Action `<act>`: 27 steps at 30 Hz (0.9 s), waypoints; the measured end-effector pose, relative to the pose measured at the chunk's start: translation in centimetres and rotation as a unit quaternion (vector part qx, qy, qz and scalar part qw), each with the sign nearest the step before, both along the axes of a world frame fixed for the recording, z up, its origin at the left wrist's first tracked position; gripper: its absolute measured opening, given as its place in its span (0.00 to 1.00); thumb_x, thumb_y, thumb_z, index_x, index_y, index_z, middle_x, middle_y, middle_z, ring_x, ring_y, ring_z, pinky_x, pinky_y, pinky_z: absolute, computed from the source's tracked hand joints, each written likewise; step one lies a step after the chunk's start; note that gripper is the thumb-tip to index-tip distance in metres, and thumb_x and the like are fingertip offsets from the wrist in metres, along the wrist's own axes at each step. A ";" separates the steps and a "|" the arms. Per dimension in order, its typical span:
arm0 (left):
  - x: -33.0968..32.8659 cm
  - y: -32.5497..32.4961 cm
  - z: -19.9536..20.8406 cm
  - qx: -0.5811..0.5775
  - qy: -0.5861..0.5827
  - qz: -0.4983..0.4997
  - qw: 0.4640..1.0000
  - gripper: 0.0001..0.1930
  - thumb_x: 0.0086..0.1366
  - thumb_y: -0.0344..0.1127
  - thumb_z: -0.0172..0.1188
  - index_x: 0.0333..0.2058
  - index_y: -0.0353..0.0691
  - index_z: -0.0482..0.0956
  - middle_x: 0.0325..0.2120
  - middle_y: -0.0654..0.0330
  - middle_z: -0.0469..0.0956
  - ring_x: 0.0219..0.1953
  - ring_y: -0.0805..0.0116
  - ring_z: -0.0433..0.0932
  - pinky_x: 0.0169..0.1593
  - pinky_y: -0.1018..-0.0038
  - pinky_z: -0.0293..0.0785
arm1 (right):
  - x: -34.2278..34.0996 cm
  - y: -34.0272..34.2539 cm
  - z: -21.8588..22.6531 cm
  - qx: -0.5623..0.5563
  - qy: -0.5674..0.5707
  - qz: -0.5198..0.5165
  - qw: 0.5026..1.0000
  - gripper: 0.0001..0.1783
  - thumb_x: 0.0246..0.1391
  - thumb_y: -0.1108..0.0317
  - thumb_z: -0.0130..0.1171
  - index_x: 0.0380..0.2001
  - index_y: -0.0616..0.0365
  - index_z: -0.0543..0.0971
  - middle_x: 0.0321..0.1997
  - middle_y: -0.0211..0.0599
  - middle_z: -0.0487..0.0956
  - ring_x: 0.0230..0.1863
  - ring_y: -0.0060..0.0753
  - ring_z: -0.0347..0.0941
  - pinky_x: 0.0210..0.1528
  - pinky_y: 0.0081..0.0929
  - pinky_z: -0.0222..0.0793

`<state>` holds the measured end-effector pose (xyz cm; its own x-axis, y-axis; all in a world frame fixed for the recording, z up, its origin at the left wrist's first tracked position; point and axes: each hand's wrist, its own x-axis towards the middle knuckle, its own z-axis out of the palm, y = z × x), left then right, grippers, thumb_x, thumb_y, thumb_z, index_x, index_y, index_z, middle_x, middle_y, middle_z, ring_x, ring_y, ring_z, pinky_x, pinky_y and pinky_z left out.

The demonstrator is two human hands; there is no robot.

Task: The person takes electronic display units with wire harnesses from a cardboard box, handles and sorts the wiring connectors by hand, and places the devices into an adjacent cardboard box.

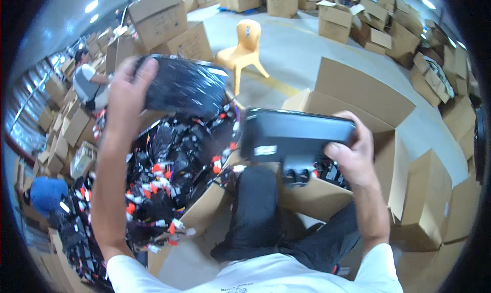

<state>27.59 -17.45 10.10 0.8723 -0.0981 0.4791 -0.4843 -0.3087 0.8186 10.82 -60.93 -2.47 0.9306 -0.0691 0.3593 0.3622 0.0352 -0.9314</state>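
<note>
L hand (129,84) pinches a blurry, prob. film-wrapped black panel (185,87) upper ctr-left, R hand (356,152) grips a black housing (296,134) near ctr, both long axes approx. horiz., open carton (360,96) nearer R hand.

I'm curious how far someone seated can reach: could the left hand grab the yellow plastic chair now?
Probably not: the left hand grips a glossy black rectangular panel, and the chair stands farther off, apparently out of reach.
</note>
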 end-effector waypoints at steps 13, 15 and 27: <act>-4.5 -18.5 -8.0 0.028 0.162 -0.203 0.965 0.19 0.89 0.43 0.63 0.52 0.29 0.91 0.37 0.68 0.87 0.42 0.83 0.81 0.47 0.79 0.78 | -1.5 -2.3 -0.7 0.186 -0.035 0.034 0.981 0.28 0.74 0.63 0.78 0.67 0.64 0.78 0.80 0.48 0.78 0.78 0.32 0.74 0.79 0.38 0.72; -3.4 -19.5 -5.5 0.096 0.105 -0.207 0.968 0.21 0.87 0.45 0.66 0.48 0.26 0.92 0.33 0.68 0.87 0.38 0.82 0.80 0.44 0.75 0.79 | -2.7 -4.8 -0.1 0.049 -0.045 0.099 0.993 0.27 0.71 0.64 0.80 0.65 0.64 0.79 0.89 0.59 0.68 0.89 0.44 0.64 0.86 0.41 0.62; -4.0 -25.2 -14.5 -0.146 0.373 -0.374 0.836 0.23 0.86 0.48 0.62 0.64 0.34 0.88 0.57 0.52 0.91 0.51 0.65 0.92 0.57 0.65 0.90 | -5.5 -4.0 -6.6 0.168 0.103 0.017 0.980 0.34 0.64 0.59 0.87 0.66 0.66 0.85 0.86 0.50 0.72 0.75 0.34 0.77 0.77 0.37 0.74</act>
